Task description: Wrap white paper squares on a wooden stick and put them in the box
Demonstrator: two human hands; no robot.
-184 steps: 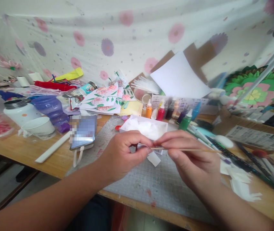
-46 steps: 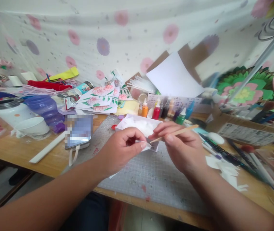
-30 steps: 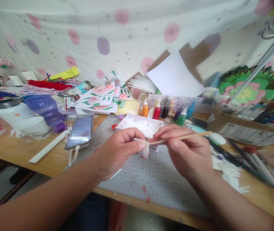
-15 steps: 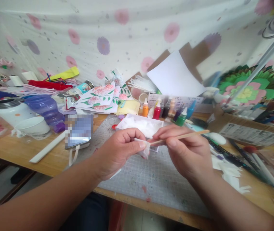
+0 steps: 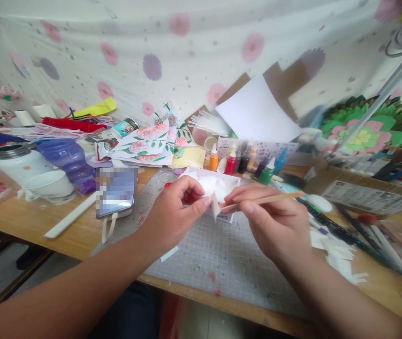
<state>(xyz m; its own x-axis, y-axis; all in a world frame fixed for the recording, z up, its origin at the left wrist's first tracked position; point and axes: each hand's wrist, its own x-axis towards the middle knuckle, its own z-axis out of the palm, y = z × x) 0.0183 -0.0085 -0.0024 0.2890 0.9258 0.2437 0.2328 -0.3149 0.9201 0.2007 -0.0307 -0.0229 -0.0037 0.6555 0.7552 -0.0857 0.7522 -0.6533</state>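
Observation:
Over the grey cutting mat [image 5: 201, 268], my left hand [image 5: 174, 214] has its thumb and forefinger curled at a small thin white piece [image 5: 215, 207], which looks like paper or tissue. The piece hangs upright, edge toward me, just past the left thumb tip. My right hand [image 5: 274, 219] is closed round a flat wooden stick [image 5: 267, 198], its near end pointing left at the white piece. Whether stick and piece touch is hard to tell. Just behind the fingers, a white box [image 5: 236, 181] holds fluffy white stuff [image 5: 213, 182].
Behind the box stand several paint bottles, among them an orange one [image 5: 213, 159] and a green one [image 5: 267, 173]. A phone [image 5: 118, 190] with a cable is at the left, near a white cup [image 5: 50, 186]. A cardboard box [image 5: 356, 188] and white paper strips [image 5: 338, 254] lie right.
The white piece has turned from lying broad across my left fingertips to hanging narrow and upright. My left thumb and forefinger have shifted slightly up; the stick stays in my right hand.

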